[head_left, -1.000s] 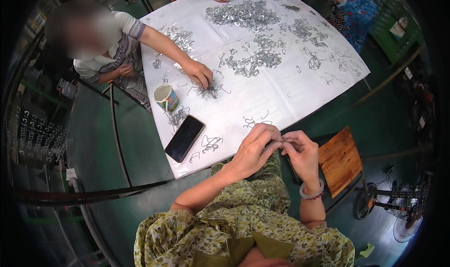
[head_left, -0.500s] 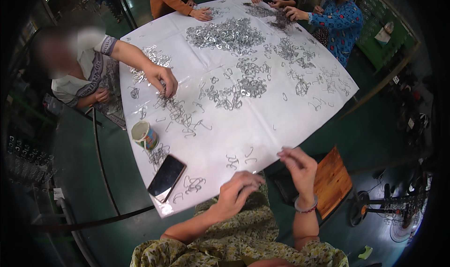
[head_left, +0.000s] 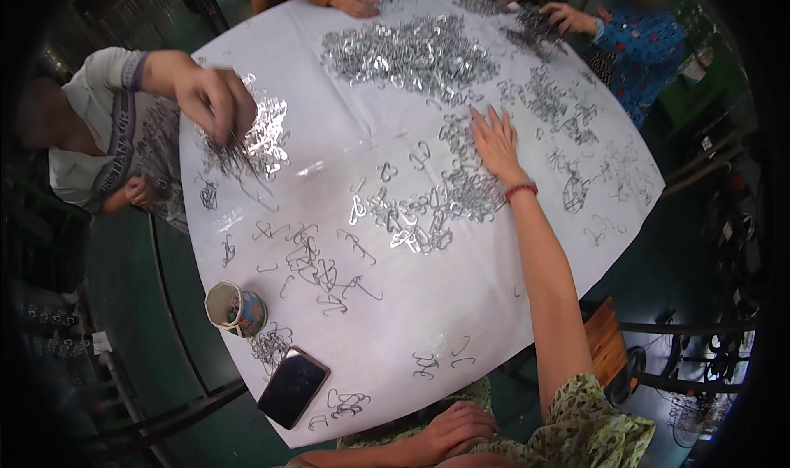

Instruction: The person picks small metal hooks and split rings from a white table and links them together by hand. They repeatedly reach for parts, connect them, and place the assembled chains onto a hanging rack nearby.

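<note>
My right hand (head_left: 497,145) reaches far across the white-covered table (head_left: 461,320). Its fingers are spread flat over the upper right part of a heap of small bent metal hooks (head_left: 428,213); nothing shows in its grip. Low in the view, my left hand (head_left: 459,428) rests in front of the near table edge, over my lap. Its fingers are curled together, and whatever they hold, if anything, is hidden. Close to it on the table lie a few loose wire hooks (head_left: 425,365).
A phone (head_left: 294,387) and a paper cup (head_left: 236,308) stand near the left edge. A large shiny heap of metal pieces (head_left: 411,55) lies farther back. A co-worker's hand (head_left: 216,102) lifts thin wires at the left; other people's hands work along the far side. A wooden stool (head_left: 606,342) stands right.
My right hand has moved from the near edge forward onto the middle heap and spread its fingers. My left hand has drawn back below the edge. The left co-worker's hand has lifted wires away.
</note>
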`<action>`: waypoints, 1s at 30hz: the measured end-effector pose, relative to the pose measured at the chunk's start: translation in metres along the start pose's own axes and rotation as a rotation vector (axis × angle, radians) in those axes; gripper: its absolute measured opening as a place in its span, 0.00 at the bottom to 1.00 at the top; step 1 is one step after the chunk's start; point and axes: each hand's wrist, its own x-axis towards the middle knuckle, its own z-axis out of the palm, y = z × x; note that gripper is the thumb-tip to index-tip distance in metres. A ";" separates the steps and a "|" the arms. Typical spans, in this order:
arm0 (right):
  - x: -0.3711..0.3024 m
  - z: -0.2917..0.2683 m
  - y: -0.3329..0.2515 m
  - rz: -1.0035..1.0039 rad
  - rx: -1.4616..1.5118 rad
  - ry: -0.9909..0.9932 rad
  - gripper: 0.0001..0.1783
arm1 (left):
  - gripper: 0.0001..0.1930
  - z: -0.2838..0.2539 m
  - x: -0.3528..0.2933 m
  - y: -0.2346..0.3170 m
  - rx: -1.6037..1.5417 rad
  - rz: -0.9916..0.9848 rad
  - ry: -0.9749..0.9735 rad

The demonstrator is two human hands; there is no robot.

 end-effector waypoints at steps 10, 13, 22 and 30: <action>-0.058 -0.028 -0.066 -0.339 -0.032 -0.298 0.25 | 0.05 0.004 -0.006 0.003 0.012 -0.025 0.024; -0.107 -0.040 -0.076 -0.402 -0.044 -0.296 0.26 | 0.04 0.009 -0.010 0.017 0.050 -0.025 -0.019; -0.236 -0.063 -0.123 -0.449 -0.049 -0.223 0.29 | 0.10 0.029 -0.034 0.042 0.219 0.075 -0.053; -0.280 -0.122 -0.122 -0.435 0.211 -0.046 0.27 | 0.11 0.039 -0.048 0.060 0.292 0.158 0.005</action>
